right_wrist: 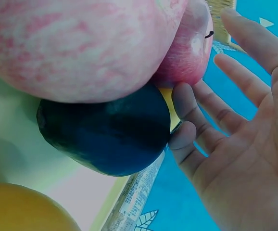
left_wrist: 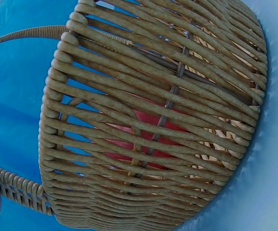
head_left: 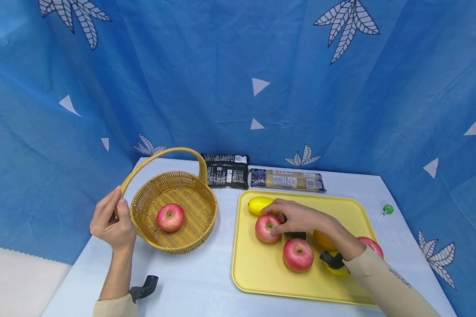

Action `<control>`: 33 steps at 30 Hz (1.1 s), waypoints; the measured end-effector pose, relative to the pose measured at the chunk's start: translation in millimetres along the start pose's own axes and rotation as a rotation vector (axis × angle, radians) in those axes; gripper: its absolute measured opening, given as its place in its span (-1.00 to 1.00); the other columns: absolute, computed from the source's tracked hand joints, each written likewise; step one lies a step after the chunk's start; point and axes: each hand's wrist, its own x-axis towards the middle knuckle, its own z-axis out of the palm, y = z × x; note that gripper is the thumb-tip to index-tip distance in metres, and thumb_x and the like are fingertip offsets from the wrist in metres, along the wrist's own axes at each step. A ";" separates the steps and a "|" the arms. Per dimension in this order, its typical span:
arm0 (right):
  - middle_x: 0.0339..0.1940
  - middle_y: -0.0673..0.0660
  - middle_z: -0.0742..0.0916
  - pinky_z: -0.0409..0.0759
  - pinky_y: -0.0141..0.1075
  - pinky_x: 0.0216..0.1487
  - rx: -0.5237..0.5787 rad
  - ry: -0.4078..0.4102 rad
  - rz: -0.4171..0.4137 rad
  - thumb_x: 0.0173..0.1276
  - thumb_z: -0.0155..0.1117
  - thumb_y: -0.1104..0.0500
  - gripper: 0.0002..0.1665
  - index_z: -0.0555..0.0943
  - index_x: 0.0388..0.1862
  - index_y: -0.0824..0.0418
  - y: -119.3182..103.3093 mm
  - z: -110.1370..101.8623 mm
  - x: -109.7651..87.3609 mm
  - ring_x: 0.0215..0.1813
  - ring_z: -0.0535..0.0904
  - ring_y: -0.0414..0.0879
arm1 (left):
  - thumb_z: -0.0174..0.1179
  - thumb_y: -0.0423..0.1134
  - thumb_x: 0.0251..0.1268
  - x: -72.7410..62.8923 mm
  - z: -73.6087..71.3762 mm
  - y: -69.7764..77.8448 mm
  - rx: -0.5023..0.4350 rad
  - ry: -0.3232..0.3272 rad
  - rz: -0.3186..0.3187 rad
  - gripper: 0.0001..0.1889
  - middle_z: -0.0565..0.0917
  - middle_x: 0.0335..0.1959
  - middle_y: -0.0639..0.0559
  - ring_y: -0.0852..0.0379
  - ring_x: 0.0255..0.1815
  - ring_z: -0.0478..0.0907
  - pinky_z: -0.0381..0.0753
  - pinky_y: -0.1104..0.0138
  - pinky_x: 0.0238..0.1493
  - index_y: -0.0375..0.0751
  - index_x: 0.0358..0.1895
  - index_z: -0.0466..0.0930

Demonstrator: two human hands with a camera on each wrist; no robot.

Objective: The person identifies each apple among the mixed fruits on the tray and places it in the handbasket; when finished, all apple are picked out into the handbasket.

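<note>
My left hand (head_left: 115, 222) grips the handle of a woven basket (head_left: 212, 220) on its left side. One red apple (head_left: 170, 217) lies in the basket; its red shows through the weave in the left wrist view. Over the yellow tray (head_left: 258, 281), my right hand (head_left: 299, 216) reaches across another apple (head_left: 263, 231), thumb and fingers spread about it. In the right wrist view those fingers look loosely bent, some fingertips beside the apple (right_wrist: 189, 53) and a dark rounded fruit (right_wrist: 105, 132). Part of the dark fruit is hidden under the hand in the head view.
Also on the tray are a yellow lemon-like fruit (head_left: 258, 205), a nearer apple (head_left: 298, 255), an orange fruit (head_left: 323, 240) and an apple (head_left: 370, 246) partly behind the forearm. Black packets (head_left: 226, 171) and a noodle-like packet (head_left: 287, 179) lie behind; a green lollipop (head_left: 388, 209) lies right.
</note>
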 end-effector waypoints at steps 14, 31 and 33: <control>0.15 -0.13 0.53 0.56 -0.17 0.12 -0.021 -0.034 0.019 0.24 0.46 -0.21 -0.33 0.56 0.33 -0.20 -2.2 2.8 1.0 0.05 0.48 -0.20 | 0.44 -0.24 0.15 0.5 0.2 1.0 0.007 -0.008 0.005 -0.65 0.76 -0.29 -0.33 0.35 -0.43 0.61 0.33 0.70 -0.40 -0.60 -0.31 0.72; 0.29 -0.10 0.48 0.58 -0.11 0.12 -0.086 -0.081 0.049 0.22 0.48 -0.15 -0.25 0.50 0.41 -0.20 -9.6 8.1 3.7 0.12 0.50 -0.16 | 0.43 -0.23 0.16 0.3 0.1 0.3 0.017 -0.015 0.009 -0.65 0.76 -0.29 -0.33 0.43 -0.55 0.39 0.27 0.71 -0.42 -0.59 -0.30 0.73; 0.29 -0.11 0.49 0.58 -0.10 0.12 -0.110 -0.084 0.054 0.21 0.49 -0.17 -0.23 0.49 0.41 -0.21 -10.2 9.2 4.2 0.12 0.50 -0.16 | 0.42 -0.23 0.16 0.4 0.4 0.3 0.022 -0.017 0.008 -0.65 0.76 -0.28 -0.33 0.43 -0.55 0.39 0.28 0.71 -0.42 -0.59 -0.29 0.73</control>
